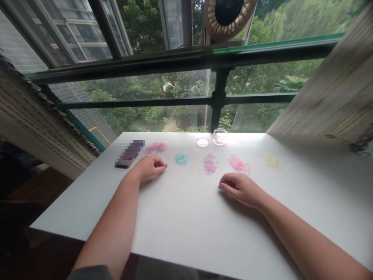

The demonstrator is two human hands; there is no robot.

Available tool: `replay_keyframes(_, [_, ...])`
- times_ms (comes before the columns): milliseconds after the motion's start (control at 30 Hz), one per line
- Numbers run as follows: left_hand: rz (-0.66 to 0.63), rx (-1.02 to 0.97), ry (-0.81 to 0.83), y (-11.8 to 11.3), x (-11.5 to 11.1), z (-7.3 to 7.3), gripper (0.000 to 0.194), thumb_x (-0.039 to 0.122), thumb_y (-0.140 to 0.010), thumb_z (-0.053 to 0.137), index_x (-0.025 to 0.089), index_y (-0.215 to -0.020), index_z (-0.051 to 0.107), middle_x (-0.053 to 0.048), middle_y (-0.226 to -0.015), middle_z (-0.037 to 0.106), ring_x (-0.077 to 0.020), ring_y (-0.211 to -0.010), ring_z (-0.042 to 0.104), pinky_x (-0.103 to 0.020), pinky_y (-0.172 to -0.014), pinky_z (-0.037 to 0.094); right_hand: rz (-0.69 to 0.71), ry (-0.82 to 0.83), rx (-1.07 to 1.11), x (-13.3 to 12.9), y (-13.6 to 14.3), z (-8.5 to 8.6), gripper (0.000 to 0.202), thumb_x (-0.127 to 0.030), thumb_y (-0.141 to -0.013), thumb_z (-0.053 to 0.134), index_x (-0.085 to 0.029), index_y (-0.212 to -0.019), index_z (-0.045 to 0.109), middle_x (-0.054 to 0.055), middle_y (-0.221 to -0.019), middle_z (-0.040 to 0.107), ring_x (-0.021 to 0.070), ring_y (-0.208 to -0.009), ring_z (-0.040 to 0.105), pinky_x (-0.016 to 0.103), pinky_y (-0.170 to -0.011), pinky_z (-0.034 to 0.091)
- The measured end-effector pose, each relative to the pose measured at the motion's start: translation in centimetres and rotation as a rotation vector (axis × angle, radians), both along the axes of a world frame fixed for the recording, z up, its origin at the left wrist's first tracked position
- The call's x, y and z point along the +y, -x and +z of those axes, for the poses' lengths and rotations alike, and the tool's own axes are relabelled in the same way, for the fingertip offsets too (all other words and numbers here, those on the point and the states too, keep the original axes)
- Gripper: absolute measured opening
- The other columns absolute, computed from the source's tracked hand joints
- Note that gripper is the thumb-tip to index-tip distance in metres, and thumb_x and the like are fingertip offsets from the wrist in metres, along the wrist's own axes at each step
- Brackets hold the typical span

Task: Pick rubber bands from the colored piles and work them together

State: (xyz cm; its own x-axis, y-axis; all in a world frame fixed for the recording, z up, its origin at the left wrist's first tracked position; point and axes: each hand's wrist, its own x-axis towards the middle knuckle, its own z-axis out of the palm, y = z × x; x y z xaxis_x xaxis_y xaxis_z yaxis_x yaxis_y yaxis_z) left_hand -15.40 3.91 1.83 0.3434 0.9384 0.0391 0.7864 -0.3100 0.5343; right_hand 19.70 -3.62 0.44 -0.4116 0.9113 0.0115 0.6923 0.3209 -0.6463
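Note:
My left hand [151, 167] is over the table at the left, thumb and forefinger pinched beside a small pink piece [167, 170]; whether it is gripped is too small to tell. Just behind that hand lies a mixed pink and purple pile [156, 147]. To its right sit a teal pile [182, 158] and a purple pile [210, 163] of small thin loops. My right hand [237, 186] rests on the table with curled fingers, in front of a pink pile [239, 164]; its fingertips are partly hidden. Farther right is a pale yellow pile [272, 162].
A phone [130, 154] lies at the table's left back edge. Near the back edge stand a clear round container [220, 137] and a shallow clear dish or lid [203, 142]. Beyond the white table [180, 217] are a green railing [140, 104] and windows, with curtains at both sides.

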Motion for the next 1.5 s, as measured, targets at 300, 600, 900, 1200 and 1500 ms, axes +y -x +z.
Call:
replay_keyframes(300, [0.099,-0.011,-0.082,-0.7,0.3,-0.6,0.018,0.034,-0.071,0.058,0.021,-0.077,0.07,-0.004,-0.095,0.072,-0.0195,-0.077,0.067,-0.027,-0.07,0.052,-0.003,0.0,0.001,0.0,0.0,0.0,0.019,-0.031,-0.082,0.049,-0.02,-0.077,0.063,0.003,-0.071,0.064,0.0154,-0.063,0.054,0.027,-0.058,0.04])
replay_keyframes(600, [0.045,-0.063,-0.098,-2.8,-0.6,0.0,0.014,0.026,-0.073,0.054,0.02,-0.076,0.066,-0.008,-0.113,0.066,-0.0225,-0.094,0.065,-0.03,-0.074,0.051,-0.01,-0.008,-0.015,0.0,0.2,0.1,0.018,-0.03,-0.082,0.049,-0.02,-0.076,0.063,0.003,-0.072,0.064,0.0156,-0.064,0.055,0.027,-0.058,0.04])
replay_keyframes(900, [0.182,0.047,-0.183,-1.5,0.0,-0.6,0.01,0.024,-0.072,0.055,0.021,-0.073,0.064,-0.008,-0.099,0.071,-0.0239,-0.091,0.065,-0.032,-0.08,0.049,0.002,-0.018,-0.017,0.0,0.0,-0.2,0.019,-0.032,-0.082,0.048,-0.02,-0.075,0.062,0.004,-0.074,0.065,0.0176,-0.066,0.056,0.028,-0.059,0.041])
replay_keyframes(1200, [0.267,-0.007,-0.382,-1.1,0.8,-0.6,0.01,0.026,-0.073,0.054,0.02,-0.071,0.062,-0.008,-0.1,0.068,-0.0235,-0.097,0.061,-0.033,-0.082,0.048,-0.005,-0.022,-0.011,0.1,0.1,-0.3,0.018,-0.029,-0.082,0.048,-0.02,-0.076,0.062,0.003,-0.074,0.064,0.0161,-0.065,0.055,0.027,-0.059,0.04])
replay_keyframes(1500, [-0.123,-0.228,-0.472,-10.8,-3.5,-0.3,0.01,0.022,-0.079,0.052,0.02,-0.081,0.062,-0.004,-0.084,0.068,-0.0168,-0.079,0.062,-0.03,-0.074,0.049,-0.028,-0.092,0.204,-0.1,0.9,-0.8,0.012,-0.024,-0.08,0.051,-0.018,-0.087,0.06,-0.001,-0.062,0.055,0.0098,-0.052,0.045,0.022,-0.051,0.036])
